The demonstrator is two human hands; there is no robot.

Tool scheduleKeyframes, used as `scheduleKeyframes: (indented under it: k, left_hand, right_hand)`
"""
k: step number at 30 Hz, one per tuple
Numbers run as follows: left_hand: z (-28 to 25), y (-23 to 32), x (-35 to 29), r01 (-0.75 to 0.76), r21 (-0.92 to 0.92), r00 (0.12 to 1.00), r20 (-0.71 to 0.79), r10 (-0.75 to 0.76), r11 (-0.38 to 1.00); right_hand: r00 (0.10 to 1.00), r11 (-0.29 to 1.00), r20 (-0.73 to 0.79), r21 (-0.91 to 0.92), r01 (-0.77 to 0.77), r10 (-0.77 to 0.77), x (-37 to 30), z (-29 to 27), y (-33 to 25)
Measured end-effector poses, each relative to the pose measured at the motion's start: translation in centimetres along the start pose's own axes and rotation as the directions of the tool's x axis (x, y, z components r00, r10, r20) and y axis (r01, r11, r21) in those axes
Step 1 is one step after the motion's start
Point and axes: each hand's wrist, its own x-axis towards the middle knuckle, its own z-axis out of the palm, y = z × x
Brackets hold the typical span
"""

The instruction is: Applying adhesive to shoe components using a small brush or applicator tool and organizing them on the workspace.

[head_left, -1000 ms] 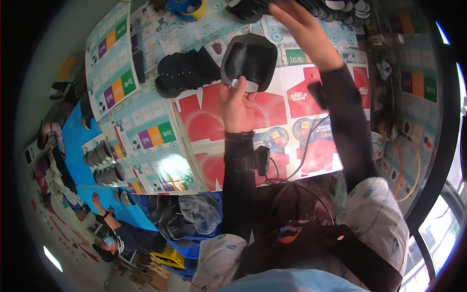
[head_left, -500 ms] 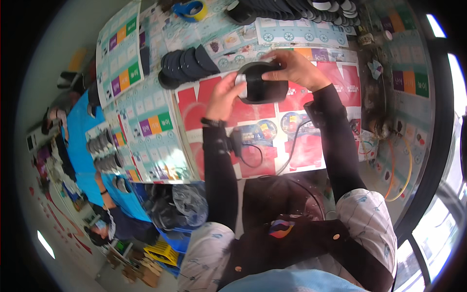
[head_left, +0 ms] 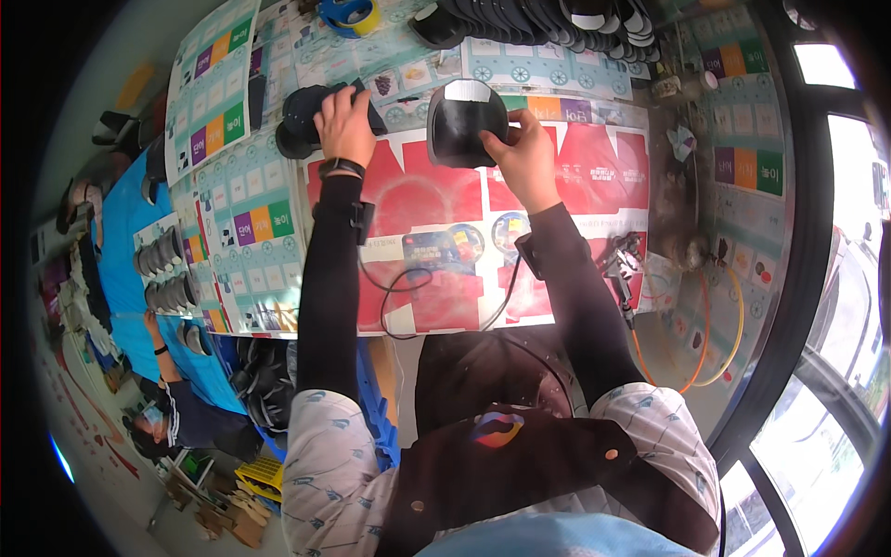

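Between the thumb and fingers of my right hand [head_left: 522, 153] is a black curved piece [head_left: 459, 130], held by its right edge above the table. It is rounded, with a pale strip along its top edge; its exact kind does not show. My left hand [head_left: 347, 132] lies over a row of overlapping dark curved pieces [head_left: 302, 121] at the left. Its fingers curl over the upper edge of one of them, and the hand hides part of the row.
Red printed sheets [head_left: 418, 200] cover the table. More dark pieces [head_left: 520, 23] lie overlapped at the back, near blue and yellow tape rolls [head_left: 350, 16]. An air tool [head_left: 624, 265] with hoses sits at the right. Cables trail from my wrists. Another person [head_left: 200, 413] is at the lower left.
My left hand has let go of the black curved piece and moved left onto the dark row. My right hand still holds the piece, now turned with its pale strip at the top.
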Motion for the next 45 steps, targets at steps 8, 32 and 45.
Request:
scheduleKeyframes:
  k: [8,32,45]
  left_hand:
    - [0.5,-1.5,3.4,-0.434,0.069,0.816,0.453,0.359,0.898]
    - [-5.9,6.5,4.7,0.606,-0.773,0.794,0.600,-0.095,0.188]
    - [-8.7,12.1,-5.7,0.485,-0.536,0.872,0.242,0.425,-0.691]
  right_hand:
    - [0.998,0.999,-0.054,0.029,0.039,-0.037,-0.7,-1.6,-1.7]
    - [0.989,0.844,-0.147,0.526,0.104,-0.030,-1.1,-8.3,2.0]
    - [0.823,0.315,0.544,0.819,-0.480,-0.162,-6.2,-5.7,-0.1]
